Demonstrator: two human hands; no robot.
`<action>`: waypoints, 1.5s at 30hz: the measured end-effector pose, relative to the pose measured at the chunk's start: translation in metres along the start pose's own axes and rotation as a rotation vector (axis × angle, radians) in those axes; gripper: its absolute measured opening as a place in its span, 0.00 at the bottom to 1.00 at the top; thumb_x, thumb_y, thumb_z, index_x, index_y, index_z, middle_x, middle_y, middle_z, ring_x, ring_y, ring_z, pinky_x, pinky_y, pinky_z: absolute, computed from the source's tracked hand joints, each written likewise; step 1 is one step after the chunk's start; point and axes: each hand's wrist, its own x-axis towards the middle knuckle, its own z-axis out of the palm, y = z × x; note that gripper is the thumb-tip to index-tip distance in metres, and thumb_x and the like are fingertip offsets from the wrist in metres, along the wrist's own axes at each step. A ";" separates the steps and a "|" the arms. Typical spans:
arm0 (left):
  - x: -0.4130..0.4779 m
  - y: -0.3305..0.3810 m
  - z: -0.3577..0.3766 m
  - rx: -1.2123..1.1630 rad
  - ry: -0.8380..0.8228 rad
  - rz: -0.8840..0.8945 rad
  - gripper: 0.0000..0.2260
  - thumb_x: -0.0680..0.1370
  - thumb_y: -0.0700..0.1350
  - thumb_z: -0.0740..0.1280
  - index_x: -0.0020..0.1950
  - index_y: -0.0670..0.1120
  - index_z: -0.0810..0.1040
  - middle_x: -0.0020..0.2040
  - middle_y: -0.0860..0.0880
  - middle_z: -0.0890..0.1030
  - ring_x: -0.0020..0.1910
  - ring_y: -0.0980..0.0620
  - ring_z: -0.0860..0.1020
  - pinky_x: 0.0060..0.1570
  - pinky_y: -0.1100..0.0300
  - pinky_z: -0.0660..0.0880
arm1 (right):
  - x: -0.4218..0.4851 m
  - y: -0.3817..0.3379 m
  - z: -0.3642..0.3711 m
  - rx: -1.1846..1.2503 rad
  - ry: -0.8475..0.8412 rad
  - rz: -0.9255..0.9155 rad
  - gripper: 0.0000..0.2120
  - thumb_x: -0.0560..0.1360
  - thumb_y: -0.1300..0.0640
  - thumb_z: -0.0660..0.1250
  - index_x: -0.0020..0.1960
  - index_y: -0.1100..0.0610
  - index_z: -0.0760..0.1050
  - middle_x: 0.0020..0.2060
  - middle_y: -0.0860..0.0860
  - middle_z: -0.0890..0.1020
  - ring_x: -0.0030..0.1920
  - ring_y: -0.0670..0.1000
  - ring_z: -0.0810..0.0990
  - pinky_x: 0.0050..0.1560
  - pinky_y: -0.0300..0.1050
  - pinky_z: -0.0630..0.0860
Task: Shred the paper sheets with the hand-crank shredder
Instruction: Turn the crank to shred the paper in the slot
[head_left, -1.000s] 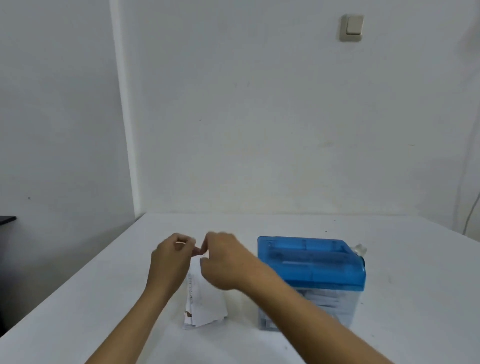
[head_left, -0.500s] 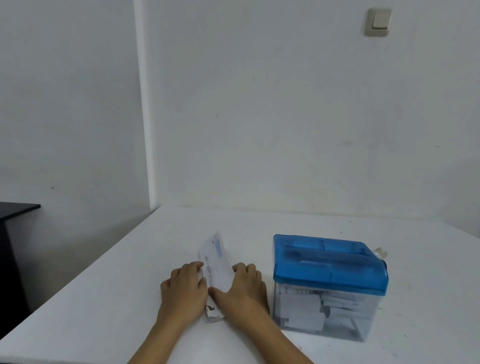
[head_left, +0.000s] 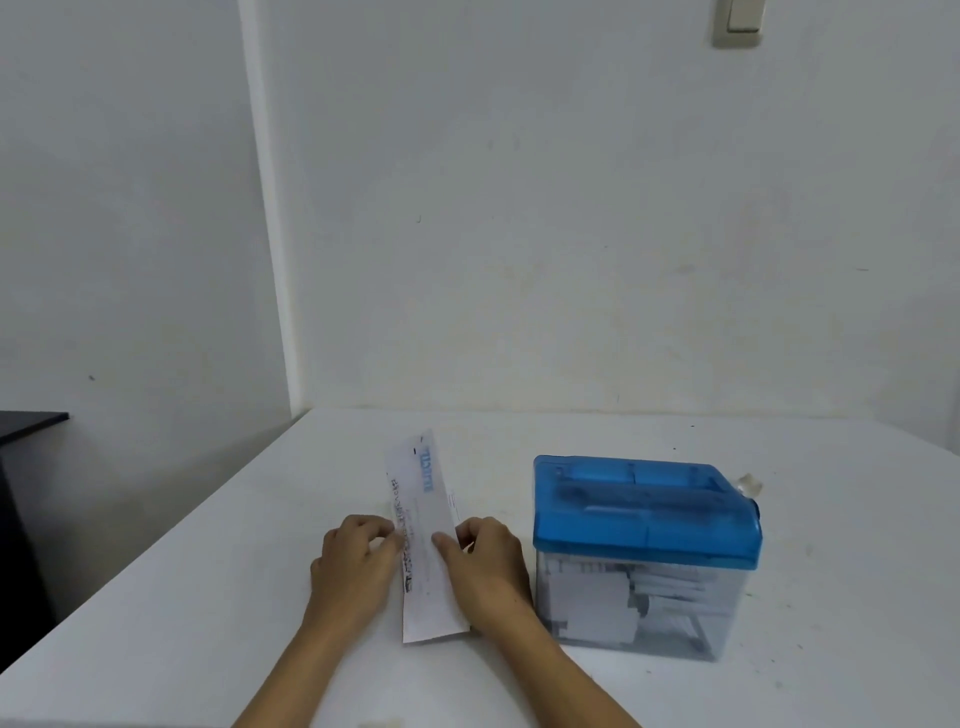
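A long folded paper sheet (head_left: 423, 519) with printed text lies on the white table (head_left: 857, 519), pointing away from me. My left hand (head_left: 353, 561) has its curled fingers at the sheet's left edge. My right hand (head_left: 488, 566) holds the right edge, with the thumb lying on top of the paper. Just right of my right hand stands the hand-crank shredder (head_left: 644, 514), with a blue lid over a clear bin (head_left: 597, 597) that holds white paper scraps. Its clear crank knob (head_left: 748, 486) sticks out at the lid's far right.
The table meets a white wall at the back. A dark piece of furniture (head_left: 26, 431) stands past the table's left edge. A light switch (head_left: 737, 21) is high on the wall.
My hands came down from pinching the paper upright in the air. The sheet now lies flat and long on the table between them. The view has shifted left and closer.
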 end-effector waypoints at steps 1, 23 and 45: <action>-0.002 0.002 -0.003 -0.067 0.000 -0.010 0.07 0.81 0.50 0.66 0.44 0.55 0.80 0.52 0.59 0.78 0.57 0.52 0.75 0.61 0.50 0.68 | 0.000 0.000 0.000 0.035 0.007 -0.004 0.10 0.80 0.45 0.65 0.52 0.52 0.75 0.48 0.45 0.81 0.38 0.40 0.77 0.33 0.29 0.70; -0.044 0.150 -0.059 -0.595 -0.152 0.262 0.15 0.82 0.60 0.54 0.58 0.59 0.78 0.50 0.60 0.81 0.49 0.63 0.79 0.41 0.74 0.73 | -0.058 -0.090 -0.114 0.324 0.030 -0.443 0.08 0.82 0.56 0.57 0.52 0.57 0.73 0.44 0.53 0.80 0.40 0.46 0.75 0.36 0.41 0.72; -0.010 0.178 0.006 -0.050 -0.321 0.418 0.03 0.76 0.51 0.73 0.44 0.58 0.81 0.36 0.60 0.78 0.39 0.57 0.75 0.35 0.73 0.68 | -0.021 -0.016 -0.216 -0.424 0.101 -0.310 0.07 0.76 0.49 0.70 0.48 0.52 0.81 0.47 0.45 0.81 0.48 0.47 0.79 0.54 0.42 0.79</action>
